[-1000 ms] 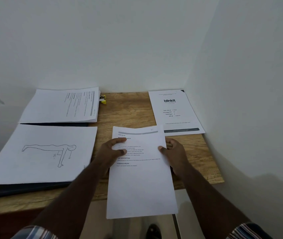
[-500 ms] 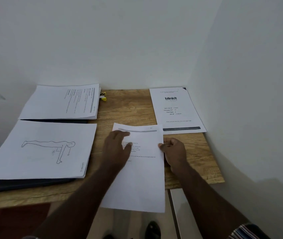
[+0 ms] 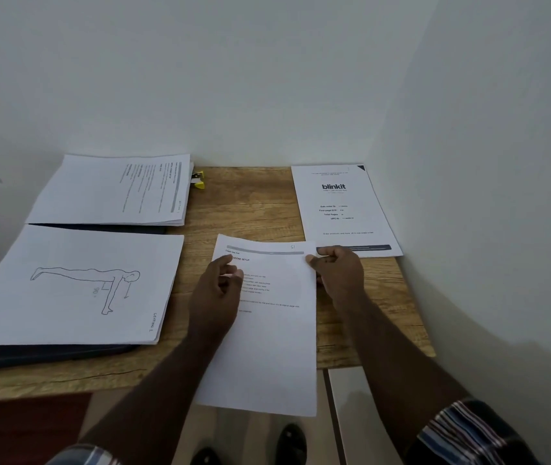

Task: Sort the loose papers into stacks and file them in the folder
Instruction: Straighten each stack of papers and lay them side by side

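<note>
Pinching a flat white rectangular sheet (image 3: 267,330) with right hand (image 3: 339,275), left hand (image 3: 215,293) fingers curled, seemingly gripping it, wood-grain table (image 3: 250,209)

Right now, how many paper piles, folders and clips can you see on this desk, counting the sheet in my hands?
Paper sheets or piles: 4 (text stack, drawing stack, blinkit page, held sheet)
Dark folders: 1
Yellow clips: 1
Total: 6
</note>
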